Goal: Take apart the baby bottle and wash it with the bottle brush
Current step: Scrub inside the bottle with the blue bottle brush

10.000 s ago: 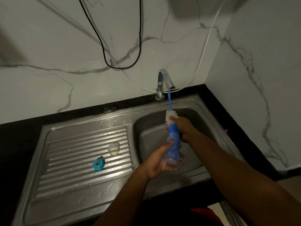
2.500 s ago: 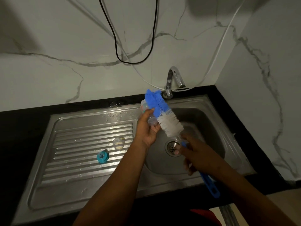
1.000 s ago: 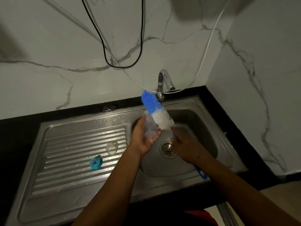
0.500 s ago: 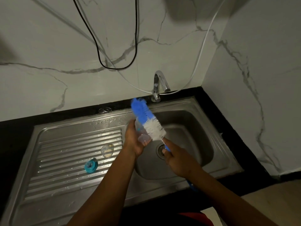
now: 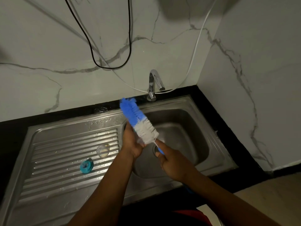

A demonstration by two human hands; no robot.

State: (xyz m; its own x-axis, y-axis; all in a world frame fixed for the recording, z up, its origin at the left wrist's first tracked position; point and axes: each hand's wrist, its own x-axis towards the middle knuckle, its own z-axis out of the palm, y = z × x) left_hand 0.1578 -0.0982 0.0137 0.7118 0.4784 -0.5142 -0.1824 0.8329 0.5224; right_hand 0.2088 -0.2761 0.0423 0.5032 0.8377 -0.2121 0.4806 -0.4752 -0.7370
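Scrubbing step, I judge: left hand grips the bottle, right hand clasps the bottle brush; next, bristles must enter the mouth.

Hands over sink, right hand gripping bottle brush

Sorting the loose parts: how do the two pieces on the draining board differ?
The ring is opaque teal; the teat is clear. The ring lies nearer the front edge, the teat farther back and closer to the basin. Both rest untouched on the wet ridged draining board.
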